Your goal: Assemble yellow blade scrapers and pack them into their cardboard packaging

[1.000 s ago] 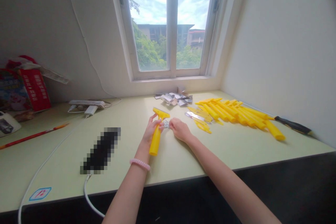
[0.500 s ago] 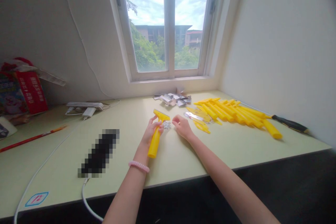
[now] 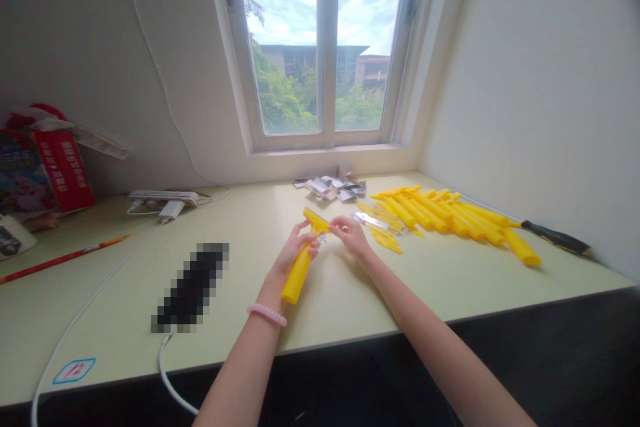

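Place: we are in a room of a home, we think.
Under the window (image 3: 325, 47): we see a long desk (image 3: 350, 300).
Left of the window: we see a power strip (image 3: 163, 197) and a red box (image 3: 63, 170).

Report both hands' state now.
Left hand: closed, holding a yellow plastic scraper by its handle.
Right hand: pinched at the scraper's head, grip unclear.

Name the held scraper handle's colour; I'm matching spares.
The scraper handle is bright yellow, best in head view.

We record a bare left forearm (image 3: 240, 373) and a bare right forearm (image 3: 430, 340), the left wrist (image 3: 265, 295) fitted with one pink coiled bracelet (image 3: 267, 314).
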The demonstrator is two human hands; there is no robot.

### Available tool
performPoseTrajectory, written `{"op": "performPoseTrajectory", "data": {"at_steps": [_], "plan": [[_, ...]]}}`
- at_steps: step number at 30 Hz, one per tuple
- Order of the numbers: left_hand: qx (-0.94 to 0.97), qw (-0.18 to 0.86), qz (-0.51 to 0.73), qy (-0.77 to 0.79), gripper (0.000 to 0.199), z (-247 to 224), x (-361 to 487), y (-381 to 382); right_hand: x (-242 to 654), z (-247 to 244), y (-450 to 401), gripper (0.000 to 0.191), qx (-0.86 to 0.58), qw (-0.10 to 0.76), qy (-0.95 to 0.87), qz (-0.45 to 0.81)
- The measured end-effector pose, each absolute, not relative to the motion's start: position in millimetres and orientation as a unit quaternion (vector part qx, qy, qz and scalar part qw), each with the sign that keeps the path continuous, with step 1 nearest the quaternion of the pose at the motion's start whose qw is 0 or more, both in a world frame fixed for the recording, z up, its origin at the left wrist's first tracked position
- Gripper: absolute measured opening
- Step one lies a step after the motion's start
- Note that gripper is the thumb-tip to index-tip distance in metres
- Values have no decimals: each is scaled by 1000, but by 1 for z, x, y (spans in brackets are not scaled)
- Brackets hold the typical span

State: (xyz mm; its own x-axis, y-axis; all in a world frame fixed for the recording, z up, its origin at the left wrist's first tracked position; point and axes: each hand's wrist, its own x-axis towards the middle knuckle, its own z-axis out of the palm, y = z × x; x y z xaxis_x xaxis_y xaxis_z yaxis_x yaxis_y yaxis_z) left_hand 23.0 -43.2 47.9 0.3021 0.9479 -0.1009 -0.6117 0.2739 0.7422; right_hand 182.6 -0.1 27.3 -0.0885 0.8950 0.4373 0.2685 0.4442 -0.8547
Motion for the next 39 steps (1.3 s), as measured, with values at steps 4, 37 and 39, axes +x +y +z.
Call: {"op": "performPoseTrajectory", "data": {"at_steps": [4, 37, 39], "plan": [[325, 745, 513, 276, 55, 47, 23, -44, 183, 27, 1, 18, -445, 519, -666, 299], [315, 713, 539, 319, 48, 45, 20, -40, 192, 26, 7, 23, -504, 500, -679, 187], [306, 707, 549, 322, 48, 44, 20, -39, 203, 23, 14, 21, -560, 478, -669, 105]]}}
